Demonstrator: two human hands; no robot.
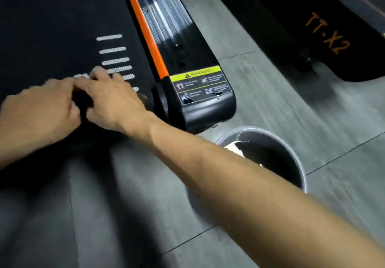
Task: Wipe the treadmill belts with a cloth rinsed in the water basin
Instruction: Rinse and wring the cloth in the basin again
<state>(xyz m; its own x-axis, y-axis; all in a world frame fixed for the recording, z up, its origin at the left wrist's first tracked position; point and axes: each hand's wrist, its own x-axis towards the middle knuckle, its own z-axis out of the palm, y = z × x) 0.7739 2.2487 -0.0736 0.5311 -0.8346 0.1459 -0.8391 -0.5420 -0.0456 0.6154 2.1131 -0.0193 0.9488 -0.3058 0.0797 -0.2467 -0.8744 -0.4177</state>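
Both forearms reaching in low over the rear end of the treadmill belt (pixel 52 38), near its right rear corner. Right hand (pixel 110 101) stretched across from the lower right, palm down, wrist just inside the belt's rear edge. Left hand (pixel 41 109) coming in from the left edge of the view, knuckles up, touching the right hand.

Fingers of the right hand spread fairly flat, pressing down on a cloth (pixel 82 76), of which only a pale scrap peeps out past the fingertips. Left fingers curled under and tucked against the right hand; whether gripping the cloth or only pressing beside it, cannot tell, hidden and blurred. Cloth lying on the belt itself, at the lower end of the white stripe markings (pixel 113 49), some stripes covered by the right hand.

Just right of the hands, the black side rail (pixel 187 45) with its orange strip and a yellow warning label (pixel 200 84) at the end cap. On the grey tiled floor (pixel 270 93), close behind the rail's end, the water basin (pixel 295 155), partly hidden by the right forearm. Farther right, a second treadmill (pixel 333 28) lettered TT-X2.
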